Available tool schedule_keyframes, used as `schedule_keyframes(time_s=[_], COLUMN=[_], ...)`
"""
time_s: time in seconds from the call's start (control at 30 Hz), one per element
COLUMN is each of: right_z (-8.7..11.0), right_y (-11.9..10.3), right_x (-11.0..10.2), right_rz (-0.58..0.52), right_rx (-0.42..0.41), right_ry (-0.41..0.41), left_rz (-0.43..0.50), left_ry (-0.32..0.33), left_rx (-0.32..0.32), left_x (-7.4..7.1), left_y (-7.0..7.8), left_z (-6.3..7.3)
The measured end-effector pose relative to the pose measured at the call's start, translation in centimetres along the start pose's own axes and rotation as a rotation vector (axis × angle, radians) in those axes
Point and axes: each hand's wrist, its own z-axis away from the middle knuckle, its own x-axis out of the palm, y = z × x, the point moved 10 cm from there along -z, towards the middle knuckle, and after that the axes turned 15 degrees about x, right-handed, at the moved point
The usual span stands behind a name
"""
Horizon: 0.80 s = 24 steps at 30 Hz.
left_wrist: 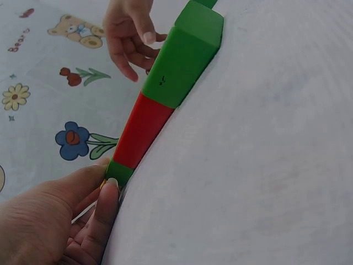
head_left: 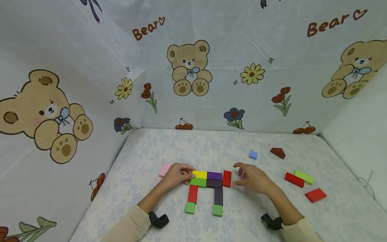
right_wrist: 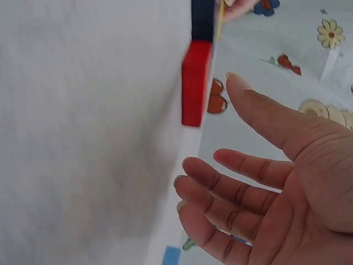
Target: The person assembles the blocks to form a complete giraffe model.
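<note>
Flat coloured blocks lie joined in a table-like figure. Its top has a yellow block (head_left: 200,174) and a purple block (head_left: 214,175) behind a green block (head_left: 198,182) and a black block (head_left: 214,183). One leg is a red block (left_wrist: 144,131) with a green end (left_wrist: 182,66); the other is black (head_left: 218,196) with a green end (head_left: 217,210). My left hand (head_left: 178,173) pinches the yellow block's left end with thumb and index finger. At the right end lies an upright-pointing red block (right_wrist: 196,83). Beside it, apart, my right hand (head_left: 253,178) is spread, holding nothing.
A pink block (head_left: 164,169) lies behind my left hand. Farther right are a small blue block (head_left: 253,155), a brown angular block (head_left: 278,153), a red block (head_left: 294,179) against a lime block (head_left: 304,177), and another red block (head_left: 315,195). A bear-printed curtain (head_left: 223,101) borders the table.
</note>
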Motion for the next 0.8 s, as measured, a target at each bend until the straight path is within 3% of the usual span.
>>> schedule_keyframes(time_s=[0.23, 0.53, 0.67, 0.8], right_z=[0.5, 2.6, 4.3, 6.0], right_y=[2.4, 6.4, 8.8, 12.0], right_x=[-4.4, -9.6, -10.5, -11.1], right_rz=[-0.057, -0.055, -0.027, 0.004], right_rx=[-0.043, -0.066, -0.031, 0.051], right_ry=[0.078, 0.290, 0.363, 0.382], left_rz=[-0.012, 0.004, 0.001, 0.012], left_ry=[-0.005, 0.007, 0.009, 0.009], left_rx=[0.007, -0.012, -0.020, -0.022], left_x=[0.0, 0.1, 0.0, 0.0], left_y=[0.2, -0.2, -0.2, -0.2], left_z=[0.1, -0.3, 0.0, 0.1])
